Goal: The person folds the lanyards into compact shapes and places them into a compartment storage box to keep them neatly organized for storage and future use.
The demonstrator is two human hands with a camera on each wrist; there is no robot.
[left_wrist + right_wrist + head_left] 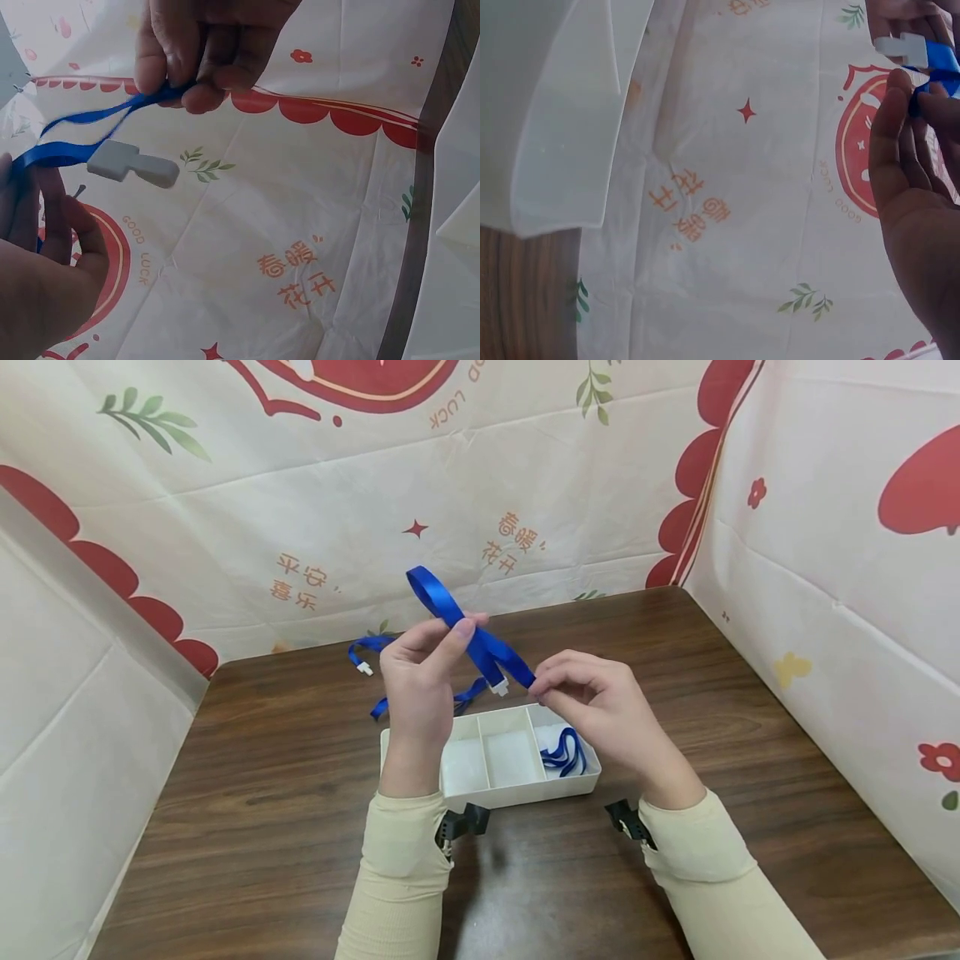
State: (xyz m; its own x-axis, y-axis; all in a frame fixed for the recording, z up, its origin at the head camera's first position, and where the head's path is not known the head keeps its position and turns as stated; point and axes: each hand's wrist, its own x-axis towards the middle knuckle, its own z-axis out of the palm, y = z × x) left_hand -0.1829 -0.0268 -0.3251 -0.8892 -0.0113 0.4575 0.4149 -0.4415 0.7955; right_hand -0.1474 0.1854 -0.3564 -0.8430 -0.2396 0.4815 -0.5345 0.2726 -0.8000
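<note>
Lanyard (444,600) of flat, satiny blue ribbon: we see it held up in the air, over a dark wood-grain table (262,810). The lanyard is doubled over, with a rounded loop at the upper left and two lengths spreading toward the lower right, its surface catching the light. At the end of one length we find a small white clip (500,686), blocky with a narrower tongue. The left hand (422,685) pinches the lanyard near its middle between thumb and fingers; the right hand (600,693), apart from it, pinches the lower right end. Below, we see a white divided box (540,792) with more blue ribbon (566,752) curled in its right compartment. Behind the box, other blue straps (370,643) lie on the table, one ending in a white piece (364,668).
</note>
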